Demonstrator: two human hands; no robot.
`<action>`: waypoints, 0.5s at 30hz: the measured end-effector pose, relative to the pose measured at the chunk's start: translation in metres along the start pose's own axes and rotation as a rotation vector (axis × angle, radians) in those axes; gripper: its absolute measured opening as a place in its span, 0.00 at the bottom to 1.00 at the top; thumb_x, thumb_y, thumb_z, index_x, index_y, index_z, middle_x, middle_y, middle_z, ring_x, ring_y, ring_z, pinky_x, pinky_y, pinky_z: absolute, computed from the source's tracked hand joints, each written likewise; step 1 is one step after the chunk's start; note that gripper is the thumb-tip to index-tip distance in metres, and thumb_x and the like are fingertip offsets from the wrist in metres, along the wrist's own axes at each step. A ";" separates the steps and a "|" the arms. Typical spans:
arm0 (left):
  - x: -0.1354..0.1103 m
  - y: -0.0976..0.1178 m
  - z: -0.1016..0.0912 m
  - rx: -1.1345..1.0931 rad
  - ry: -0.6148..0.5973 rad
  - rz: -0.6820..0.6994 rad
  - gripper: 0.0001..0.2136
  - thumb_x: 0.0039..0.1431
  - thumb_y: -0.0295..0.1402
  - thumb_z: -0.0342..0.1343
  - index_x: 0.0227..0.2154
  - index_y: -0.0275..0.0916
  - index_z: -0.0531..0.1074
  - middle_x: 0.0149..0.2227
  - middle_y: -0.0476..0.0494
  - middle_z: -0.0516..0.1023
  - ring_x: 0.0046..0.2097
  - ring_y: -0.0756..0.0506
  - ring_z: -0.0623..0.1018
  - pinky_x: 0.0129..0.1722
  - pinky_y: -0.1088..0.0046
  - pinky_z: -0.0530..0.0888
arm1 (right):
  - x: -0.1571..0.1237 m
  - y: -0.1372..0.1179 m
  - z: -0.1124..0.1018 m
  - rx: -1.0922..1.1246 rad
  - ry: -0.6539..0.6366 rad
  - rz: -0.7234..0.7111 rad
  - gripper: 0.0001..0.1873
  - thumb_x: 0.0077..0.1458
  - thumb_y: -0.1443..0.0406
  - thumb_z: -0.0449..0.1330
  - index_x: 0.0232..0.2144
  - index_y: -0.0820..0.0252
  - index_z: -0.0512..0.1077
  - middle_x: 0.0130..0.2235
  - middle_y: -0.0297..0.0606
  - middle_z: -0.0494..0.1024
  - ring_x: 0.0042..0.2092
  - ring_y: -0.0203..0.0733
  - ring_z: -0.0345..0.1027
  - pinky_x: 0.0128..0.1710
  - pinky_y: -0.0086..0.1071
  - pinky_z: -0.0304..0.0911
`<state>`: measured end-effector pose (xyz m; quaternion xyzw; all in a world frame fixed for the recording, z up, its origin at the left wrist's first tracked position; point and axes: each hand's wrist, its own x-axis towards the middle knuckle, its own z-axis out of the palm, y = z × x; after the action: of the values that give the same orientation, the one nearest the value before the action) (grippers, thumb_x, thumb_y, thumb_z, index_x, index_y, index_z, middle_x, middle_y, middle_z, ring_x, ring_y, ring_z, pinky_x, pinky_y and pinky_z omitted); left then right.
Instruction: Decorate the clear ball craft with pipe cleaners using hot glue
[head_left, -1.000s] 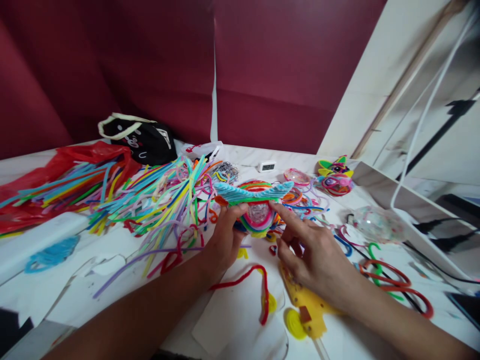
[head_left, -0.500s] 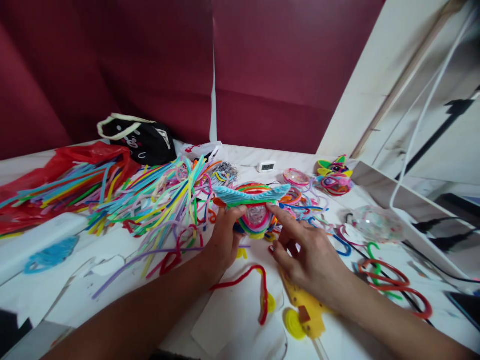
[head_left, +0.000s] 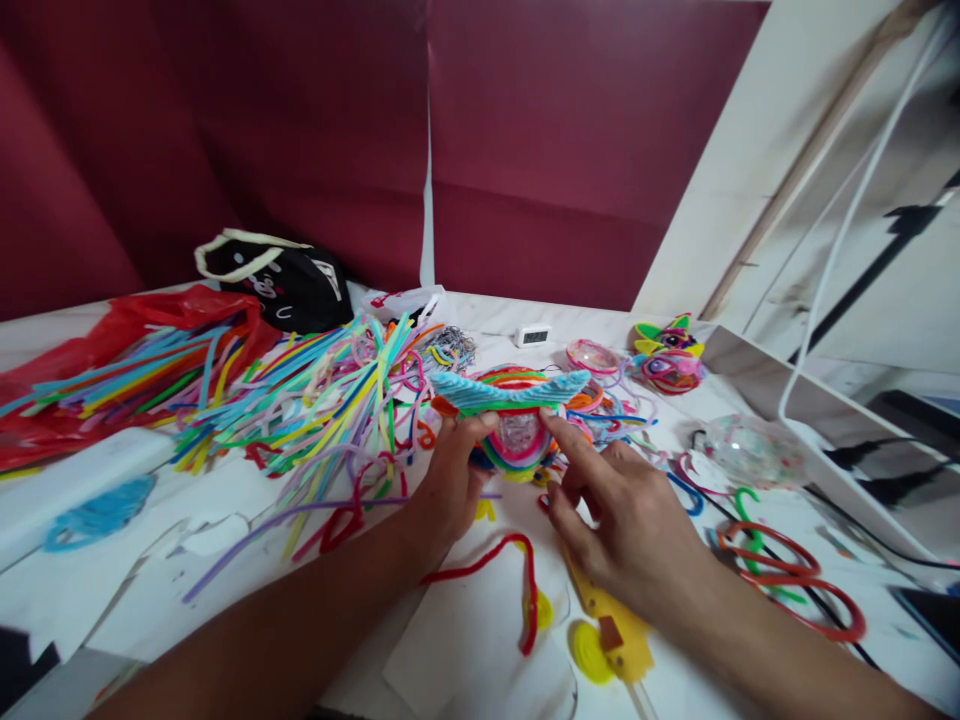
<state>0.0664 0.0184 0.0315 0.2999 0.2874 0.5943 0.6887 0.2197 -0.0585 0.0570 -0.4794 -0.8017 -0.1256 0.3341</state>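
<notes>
A round rainbow pipe-cleaner craft (head_left: 517, 463) with a clear centre and two light-blue, wing-like pieces (head_left: 480, 394) on top is held up over the white table. My left hand (head_left: 454, 475) grips its left side, thumb against the front. On the right side, the outstretched index fingertip of my right hand (head_left: 615, 500) touches the craft just under the blue piece; the thumb is apart, lower down. Beneath that hand lies a yellow glue gun (head_left: 626, 645), partly covered. A bent red pipe cleaner (head_left: 480, 567) lies on a white sheet (head_left: 450, 650) between my forearms.
Loose coloured pipe cleaners (head_left: 330, 400) spread across the left, some on a red plastic bag (head_left: 150, 295). Behind are a black bag (head_left: 300, 290) and a small digital display (head_left: 532, 336). At right lie a clear plastic dome (head_left: 754, 450), an orange-red coil (head_left: 832, 590) and cables.
The craft and both hands have shifted very slightly to the right. The grip of my left hand and the touching right index finger stay as they were.
</notes>
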 end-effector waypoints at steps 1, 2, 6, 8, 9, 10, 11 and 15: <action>0.000 0.000 0.001 0.008 0.011 -0.001 0.15 0.41 0.36 0.67 0.35 0.41 0.75 0.39 0.49 0.81 0.40 0.45 0.78 0.31 0.76 0.72 | 0.000 0.000 0.001 -0.022 0.010 -0.016 0.27 0.61 0.70 0.53 0.61 0.73 0.67 0.25 0.33 0.77 0.26 0.42 0.70 0.30 0.37 0.67; -0.001 0.001 0.002 0.016 0.015 -0.007 0.16 0.40 0.37 0.67 0.35 0.40 0.75 0.40 0.48 0.81 0.42 0.45 0.79 0.32 0.75 0.73 | 0.000 0.000 0.001 -0.038 0.019 -0.029 0.27 0.61 0.71 0.53 0.62 0.72 0.67 0.25 0.33 0.77 0.26 0.42 0.70 0.31 0.37 0.67; -0.002 0.002 0.004 0.021 0.014 -0.025 0.17 0.39 0.38 0.68 0.34 0.40 0.75 0.41 0.47 0.81 0.44 0.43 0.79 0.35 0.73 0.74 | -0.001 0.000 0.002 -0.068 0.037 -0.053 0.27 0.62 0.71 0.54 0.62 0.72 0.66 0.26 0.32 0.78 0.27 0.42 0.71 0.33 0.38 0.68; -0.002 0.002 0.004 0.016 0.024 -0.037 0.17 0.39 0.37 0.68 0.34 0.41 0.74 0.39 0.49 0.80 0.42 0.44 0.78 0.34 0.73 0.74 | -0.002 0.000 0.001 -0.073 0.041 -0.062 0.27 0.61 0.71 0.54 0.62 0.72 0.65 0.26 0.32 0.78 0.28 0.42 0.71 0.33 0.38 0.68; -0.002 0.002 0.003 0.012 0.028 -0.042 0.17 0.38 0.37 0.69 0.34 0.41 0.73 0.38 0.49 0.79 0.41 0.45 0.78 0.34 0.74 0.73 | -0.003 0.000 0.001 -0.073 0.044 -0.065 0.27 0.61 0.71 0.55 0.62 0.72 0.65 0.26 0.32 0.78 0.28 0.42 0.71 0.33 0.38 0.68; -0.002 0.002 0.002 0.008 0.030 -0.047 0.17 0.39 0.37 0.69 0.33 0.42 0.72 0.36 0.50 0.78 0.40 0.46 0.77 0.34 0.74 0.73 | -0.004 0.000 0.001 -0.071 0.050 -0.065 0.27 0.61 0.71 0.55 0.62 0.71 0.65 0.26 0.31 0.78 0.28 0.42 0.71 0.33 0.38 0.68; -0.002 0.002 0.002 0.005 0.030 -0.047 0.17 0.39 0.36 0.69 0.33 0.42 0.71 0.34 0.51 0.78 0.39 0.46 0.76 0.33 0.74 0.72 | -0.004 0.000 0.000 -0.069 0.057 -0.064 0.27 0.62 0.71 0.55 0.62 0.71 0.65 0.26 0.31 0.78 0.28 0.41 0.71 0.33 0.38 0.67; -0.002 0.002 0.002 0.005 0.027 -0.037 0.17 0.40 0.36 0.69 0.33 0.42 0.70 0.33 0.51 0.76 0.37 0.47 0.76 0.32 0.74 0.72 | -0.005 0.001 -0.002 -0.057 0.086 -0.064 0.24 0.63 0.70 0.55 0.61 0.71 0.66 0.25 0.31 0.77 0.27 0.40 0.70 0.32 0.37 0.66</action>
<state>0.0664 0.0168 0.0340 0.2881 0.3038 0.5846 0.6949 0.2228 -0.0628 0.0547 -0.4572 -0.7976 -0.1794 0.3502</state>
